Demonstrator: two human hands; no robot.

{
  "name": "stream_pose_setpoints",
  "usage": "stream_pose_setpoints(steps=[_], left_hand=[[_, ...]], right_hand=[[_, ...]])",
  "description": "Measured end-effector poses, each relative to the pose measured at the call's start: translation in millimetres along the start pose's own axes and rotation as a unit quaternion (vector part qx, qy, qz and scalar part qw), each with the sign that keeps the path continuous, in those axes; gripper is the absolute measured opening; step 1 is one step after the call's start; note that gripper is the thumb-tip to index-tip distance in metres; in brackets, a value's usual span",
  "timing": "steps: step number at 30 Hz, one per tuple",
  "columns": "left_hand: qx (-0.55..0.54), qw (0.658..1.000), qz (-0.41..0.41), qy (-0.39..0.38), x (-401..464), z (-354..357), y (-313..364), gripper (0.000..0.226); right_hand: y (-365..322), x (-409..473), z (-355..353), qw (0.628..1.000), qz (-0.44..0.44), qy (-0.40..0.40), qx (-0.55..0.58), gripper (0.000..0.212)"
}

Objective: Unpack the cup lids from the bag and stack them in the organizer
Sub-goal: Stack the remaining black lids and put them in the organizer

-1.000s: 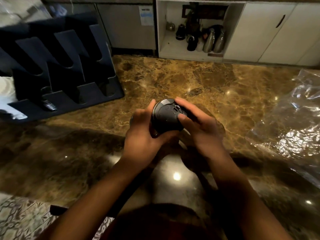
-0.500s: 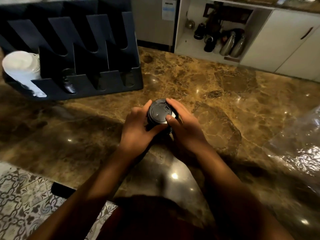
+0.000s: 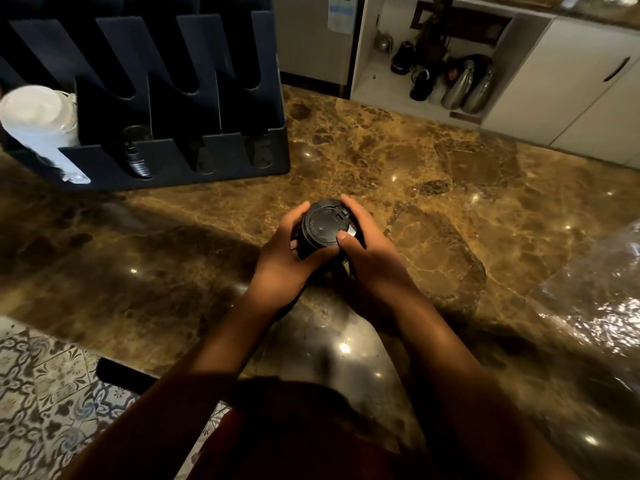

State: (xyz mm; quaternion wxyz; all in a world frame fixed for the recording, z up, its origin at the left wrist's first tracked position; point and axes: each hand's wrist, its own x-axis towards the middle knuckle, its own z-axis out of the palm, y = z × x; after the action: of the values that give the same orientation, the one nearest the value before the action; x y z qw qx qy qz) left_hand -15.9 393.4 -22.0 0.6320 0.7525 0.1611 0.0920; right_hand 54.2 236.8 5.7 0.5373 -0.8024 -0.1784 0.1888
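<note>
Both hands, left hand and right hand, clasp a stack of black lids above the counter, squaring it for the organizer at far left.

lids: black | organizer: dark navy | counter: brown marble

Lower part of the stack of black lids hidden behind the left hand and right hand; lid count impossible to tell. Left of the lids, organizer cut off by the top and left edges. White cups in its leftmost slot blurred. Right of the lids, clear plastic bag cut off by the right edge, contents unreadable. Items in the open cabinet beyond too dim to identify.
</note>
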Motion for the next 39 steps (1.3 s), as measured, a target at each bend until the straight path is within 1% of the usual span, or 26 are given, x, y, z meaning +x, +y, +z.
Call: stream_pose_setpoints(steps=[2, 4, 6, 8, 10, 12, 15, 17, 19, 21, 24, 26, 28, 30, 31, 32, 33, 35, 36, 37, 39], left_hand=[[-0.061, 0.998, -0.011, -0.013, 1.0, 2.0, -3.6, 0.086], [-0.118, 0.993, -0.025, -0.018, 3.1, 2.6, -0.6, 0.083], [-0.152, 0.988, -0.039, -0.008, 4.3, 2.0, 4.3, 0.072], [-0.146, 0.989, -0.035, 0.001, 2.7, 3.1, 5.9, 0.057], [-0.137, 0.990, -0.034, 0.004, -0.7, 6.4, 4.4, 0.049], [-0.148, 0.988, -0.044, 0.002, -2.8, 9.4, 5.5, 0.055], [-0.159, 0.986, -0.053, -0.020, -3.8, 9.4, 9.0, 0.074], [-0.143, 0.988, -0.051, -0.031, -5.3, 8.3, 8.8, 0.076], [-0.120, 0.991, -0.047, -0.046, -8.6, 7.5, 8.6, 0.071], [-0.105, 0.992, -0.042, -0.057, -12.0, 6.4, 8.2, 0.066], [-0.091, 0.992, -0.036, -0.077, -14.3, 4.9, 10.0, 0.061], [-0.051, 0.994, -0.025, -0.095, -12.9, 6.0, 14.8, 0.068], [-0.014, 0.993, -0.019, -0.114, -10.7, 7.4, 19.2, 0.083], [0.004, 0.991, -0.020, -0.131, -9.2, 9.4, 22.7, 0.091], [0.019, 0.991, -0.022, -0.134, -7.6, 9.9, 25.5, 0.092], [0.042, 0.989, -0.022, -0.137, -5.2, 8.7, 27.8, 0.091], [0.068, 0.986, -0.019, -0.148, -2.4, 6.4, 29.9, 0.084], [0.115, 0.976, -0.008, -0.185, 1.1, 2.1, 34.0, 0.062], [0.125, 0.973, -0.016, -0.193, 1.8, 1.4, 33.5, 0.060], [0.121, 0.974, -0.030, -0.189, 1.4, 2.7, 32.4, 0.068], [0.107, 0.978, -0.048, -0.172, -0.4, 6.5, 31.0, 0.090]], right_hand=[[0.3, -0.4, 2.8, 0.999, 0.029, 0.017, 0.038, 0.072], [2.0, -3.1, 4.4, 0.996, 0.050, 0.033, 0.069, 0.071], [4.6, -5.7, 5.8, 0.992, 0.054, 0.031, 0.105, 0.056], [6.4, -8.1, 6.9, 0.990, 0.048, 0.030, 0.129, 0.038], [7.4, -11.6, 6.8, 0.985, 0.048, 0.036, 0.159, 0.035], [7.2, -15.1, 5.6, 0.981, 0.053, 0.049, 0.178, 0.031], [10.4, -20.2, 2.8, 0.979, 0.051, 0.060, 0.190, 0.031], [13.5, -24.2, 1.6, 0.983, 0.046, 0.063, 0.163, 0.033], [16.9, -29.7, 1.7, 0.989, 0.031, 0.074, 0.128, 0.037], [21.7, -34.5, 2.0, 0.987, 0.030, 0.081, 0.136, 0.044], [23.9, -39.8, 2.9, 0.988, 0.024, 0.079, 0.129, 0.042], [26.0, -43.0, 2.6, 0.985, 0.023, 0.078, 0.154, 0.045], [31.8, -45.5, 1.7, 0.981, 0.025, 0.073, 0.177, 0.049], [32.7, -50.9, 1.6, 0.984, 0.017, 0.082, 0.159, 0.050], [33.8, -53.0, 2.2, 0.981, 0.015, 0.087, 0.171, 0.051], [35.4, -54.6, 2.8, 0.975, 0.020, 0.091, 0.203, 0.052], [38.1, -56.4, 2.9, 0.971, 0.023, 0.091, 0.220, 0.052], [36.7, -60.7, 3.8, 0.972, 0.016, 0.100, 0.213, 0.053], [38.6, -62.9, 5.6, 0.973, 0.009, 0.104, 0.207, 0.053], [38.7, -66.7, 8.1, 0.972, 0.008, 0.111, 0.205, 0.053], [42.9, -72.0, 14.7, 0.972, -0.004, 0.151, 0.179, 0.054]])
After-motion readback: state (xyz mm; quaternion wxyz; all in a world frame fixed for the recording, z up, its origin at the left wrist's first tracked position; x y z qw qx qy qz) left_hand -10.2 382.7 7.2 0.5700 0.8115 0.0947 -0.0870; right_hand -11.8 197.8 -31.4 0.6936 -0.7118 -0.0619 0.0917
